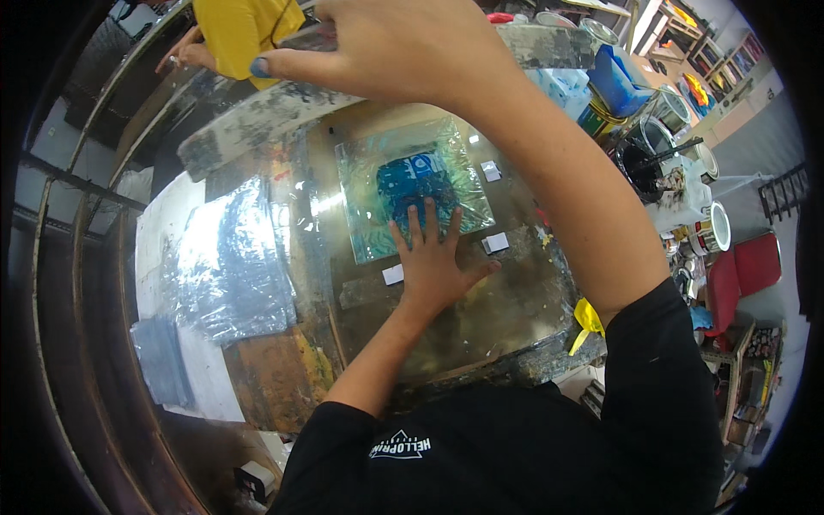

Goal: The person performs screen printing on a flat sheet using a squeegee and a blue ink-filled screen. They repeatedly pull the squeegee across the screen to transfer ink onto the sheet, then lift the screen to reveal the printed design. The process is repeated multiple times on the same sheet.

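Observation:
My left hand [429, 262] lies flat with fingers spread over the near edge of a clear plastic sheet or bag [356, 227] that carries a dark blue print. Small white tabs [495, 243] sit around its edges. My right hand [403, 51] is raised at the top of the view, its thumb stretched left with a blue-stained tip. Something greyish shows between thumb and forefinger, and its other fingers are hidden. Behind this hand runs a paint-stained grey bar [249, 133], slanting across the far side of the worktop.
A stack of clear plastic sheets [232, 257] lies on the left, beside a smaller grey pile [163, 360]. Paint tins [711, 230] and a blue container [620, 81] crowd the right. A yellow scrap [587, 324] hangs near the table corner. A person in yellow [245, 34] stands beyond.

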Motion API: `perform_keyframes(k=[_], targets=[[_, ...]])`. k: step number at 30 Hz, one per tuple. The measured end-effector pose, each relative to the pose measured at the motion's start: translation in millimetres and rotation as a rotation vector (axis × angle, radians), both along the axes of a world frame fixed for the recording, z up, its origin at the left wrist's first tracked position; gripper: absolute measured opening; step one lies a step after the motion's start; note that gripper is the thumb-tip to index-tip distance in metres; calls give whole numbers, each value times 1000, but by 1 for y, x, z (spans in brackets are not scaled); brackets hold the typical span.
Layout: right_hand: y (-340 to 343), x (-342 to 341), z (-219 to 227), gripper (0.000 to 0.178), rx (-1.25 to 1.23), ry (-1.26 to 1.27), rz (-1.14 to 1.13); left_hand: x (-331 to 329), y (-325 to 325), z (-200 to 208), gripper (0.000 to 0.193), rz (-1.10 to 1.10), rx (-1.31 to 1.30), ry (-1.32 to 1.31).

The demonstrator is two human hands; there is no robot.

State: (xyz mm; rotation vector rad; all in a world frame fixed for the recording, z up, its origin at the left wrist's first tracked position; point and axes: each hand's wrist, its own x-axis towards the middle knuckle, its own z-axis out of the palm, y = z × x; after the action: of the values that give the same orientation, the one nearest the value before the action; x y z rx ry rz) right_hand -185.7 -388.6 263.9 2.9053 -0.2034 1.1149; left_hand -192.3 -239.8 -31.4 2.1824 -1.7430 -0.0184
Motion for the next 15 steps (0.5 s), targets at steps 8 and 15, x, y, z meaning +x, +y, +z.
perform_keyframes(k=[8,15], targets=[[8,-6,13,73,-5,50,-79,-19,6,3,112,-27,-68,6],[-3,10,10,73,-4,83,-109,-22,6,0,112,-36,-89,-14]])
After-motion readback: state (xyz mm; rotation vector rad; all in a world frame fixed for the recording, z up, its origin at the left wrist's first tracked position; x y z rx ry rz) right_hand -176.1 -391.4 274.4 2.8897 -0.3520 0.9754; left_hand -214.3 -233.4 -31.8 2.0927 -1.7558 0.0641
